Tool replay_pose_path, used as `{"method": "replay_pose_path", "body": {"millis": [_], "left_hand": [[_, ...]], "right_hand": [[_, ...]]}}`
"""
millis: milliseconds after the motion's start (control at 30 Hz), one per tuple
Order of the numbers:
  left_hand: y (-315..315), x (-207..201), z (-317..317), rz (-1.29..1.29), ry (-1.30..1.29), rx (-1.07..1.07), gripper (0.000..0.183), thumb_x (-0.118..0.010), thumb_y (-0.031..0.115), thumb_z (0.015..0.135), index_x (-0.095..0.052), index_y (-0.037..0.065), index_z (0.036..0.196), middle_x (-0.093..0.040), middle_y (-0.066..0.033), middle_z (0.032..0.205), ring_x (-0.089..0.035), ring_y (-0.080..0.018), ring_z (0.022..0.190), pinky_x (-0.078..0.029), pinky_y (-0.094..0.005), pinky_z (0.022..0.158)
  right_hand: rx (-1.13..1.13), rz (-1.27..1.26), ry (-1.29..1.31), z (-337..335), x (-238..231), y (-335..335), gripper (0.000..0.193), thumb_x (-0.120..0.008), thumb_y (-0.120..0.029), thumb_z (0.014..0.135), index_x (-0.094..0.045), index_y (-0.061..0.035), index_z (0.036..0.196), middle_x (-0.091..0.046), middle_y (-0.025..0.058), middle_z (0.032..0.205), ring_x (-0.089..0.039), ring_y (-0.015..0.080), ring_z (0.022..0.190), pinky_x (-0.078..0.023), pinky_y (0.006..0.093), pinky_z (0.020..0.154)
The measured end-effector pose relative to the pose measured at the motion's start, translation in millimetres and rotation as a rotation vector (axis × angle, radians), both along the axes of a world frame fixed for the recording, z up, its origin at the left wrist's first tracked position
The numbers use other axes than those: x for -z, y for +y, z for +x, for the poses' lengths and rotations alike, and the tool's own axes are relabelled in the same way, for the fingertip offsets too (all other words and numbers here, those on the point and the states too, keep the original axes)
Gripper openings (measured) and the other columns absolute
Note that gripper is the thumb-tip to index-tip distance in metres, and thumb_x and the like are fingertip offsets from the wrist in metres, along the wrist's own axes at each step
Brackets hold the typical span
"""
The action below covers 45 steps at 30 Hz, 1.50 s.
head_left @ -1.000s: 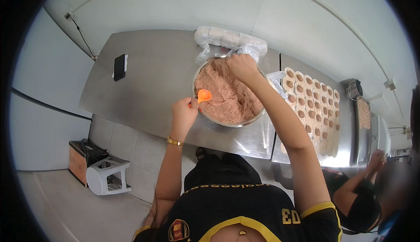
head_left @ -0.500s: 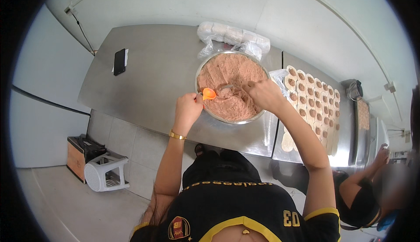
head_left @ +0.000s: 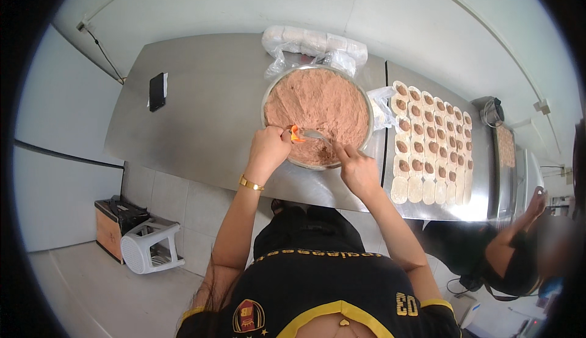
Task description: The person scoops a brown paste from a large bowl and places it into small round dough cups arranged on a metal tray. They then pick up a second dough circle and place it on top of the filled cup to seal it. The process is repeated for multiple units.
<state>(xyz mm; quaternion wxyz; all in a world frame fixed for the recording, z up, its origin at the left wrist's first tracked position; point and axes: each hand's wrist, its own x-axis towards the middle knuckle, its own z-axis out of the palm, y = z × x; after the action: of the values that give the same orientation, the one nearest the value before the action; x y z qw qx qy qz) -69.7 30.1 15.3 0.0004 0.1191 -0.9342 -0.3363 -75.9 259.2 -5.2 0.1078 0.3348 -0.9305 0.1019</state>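
Note:
A wide metal bowl (head_left: 372,117) of pinkish minced meat (head_left: 317,98) sits on the steel table in front of me. My left hand (head_left: 269,150) is closed round the handle of a small orange scoop (head_left: 296,134) over the bowl's near left side. In my right hand (head_left: 359,170), at the near right rim, is the handle of a metal spoon (head_left: 315,135). The spoon's head lies close beside the scoop; whether they touch I cannot tell. Below it the meat has a dug-out hollow.
Rows of pale dough wrappers (head_left: 417,190), most topped with meat, cover the table at right. Behind the bowl lies a plastic-wrapped stack (head_left: 314,42). A phone (head_left: 157,91) rests at left. A co-worker (head_left: 519,246) stands at far right; a grey stool (head_left: 149,249) is on the floor.
My right hand has come back toward me from the bowl's right side, drawing the spoon near the scoop. My left hand has shifted slightly right and tilted the scoop.

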Motion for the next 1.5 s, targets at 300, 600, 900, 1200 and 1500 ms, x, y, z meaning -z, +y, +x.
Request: {"method": "replay_pose_path", "body": {"millis": [300,600,900,1200,1500], "left_hand": [[12.0,3.3,-3.3,0.001,0.079,0.074,0.026,-0.052,0.017,0.081,-0.061,-0.003,0.067,-0.059,-0.0212,0.064,-0.06,-0.0363,0.06,-0.048,-0.0424,0.06],[9.8,13.9,5.2,0.342,-0.017,-0.047,0.027,-0.053,0.019,0.082,-0.062,-0.003,0.072,-0.057,-0.0171,0.056,-0.057,-0.0243,0.049,-0.042,-0.0365,0.051],[13.5,29.4,9.7,0.281,0.123,-0.034,0.029,-0.053,0.019,0.084,-0.06,-0.005,0.07,-0.056,-0.0179,0.056,-0.056,-0.0258,0.048,-0.041,-0.0377,0.049],[14.4,30.1,11.2,0.427,0.103,-0.059,0.029,-0.052,0.02,0.086,-0.061,-0.004,0.07,-0.057,-0.0171,0.057,-0.057,-0.0278,0.051,-0.043,-0.0372,0.053],[15.3,29.3,13.6,0.475,0.122,-0.09,0.03,-0.053,0.02,0.086,-0.059,-0.004,0.069,-0.056,-0.0136,0.055,-0.055,-0.0199,0.049,-0.041,-0.0341,0.052]], "right_hand": [[0.258,-0.068,-0.061,23.2,5.1,-17.6,0.045,-0.053,-0.003,0.072,-0.057,-0.0092,0.117,-0.058,0.0091,0.077,-0.062,0.0264,0.059,-0.05,0.0375,0.049],[0.257,-0.208,-0.083,35.1,19.7,-26.3,0.047,-0.051,0.001,0.075,-0.055,-0.0083,0.121,-0.057,0.0111,0.075,-0.06,0.0293,0.055,-0.048,0.039,0.048],[0.245,-0.045,-0.166,33.4,8.3,-25.2,0.06,-0.055,-0.004,0.068,-0.046,-0.0018,0.128,-0.054,0.0098,0.081,-0.062,0.0246,0.063,-0.051,0.0356,0.051],[0.209,-0.017,-0.085,36.0,16.7,-25.3,0.057,-0.052,-0.004,0.072,-0.045,0.0003,0.128,-0.053,0.0093,0.079,-0.062,0.0229,0.06,-0.051,0.0338,0.048],[0.175,0.086,0.032,43.1,14.5,-31.3,0.058,-0.053,-0.007,0.071,-0.044,0.0048,0.127,-0.051,0.0067,0.078,-0.061,0.0168,0.058,-0.05,0.0273,0.046]]}}
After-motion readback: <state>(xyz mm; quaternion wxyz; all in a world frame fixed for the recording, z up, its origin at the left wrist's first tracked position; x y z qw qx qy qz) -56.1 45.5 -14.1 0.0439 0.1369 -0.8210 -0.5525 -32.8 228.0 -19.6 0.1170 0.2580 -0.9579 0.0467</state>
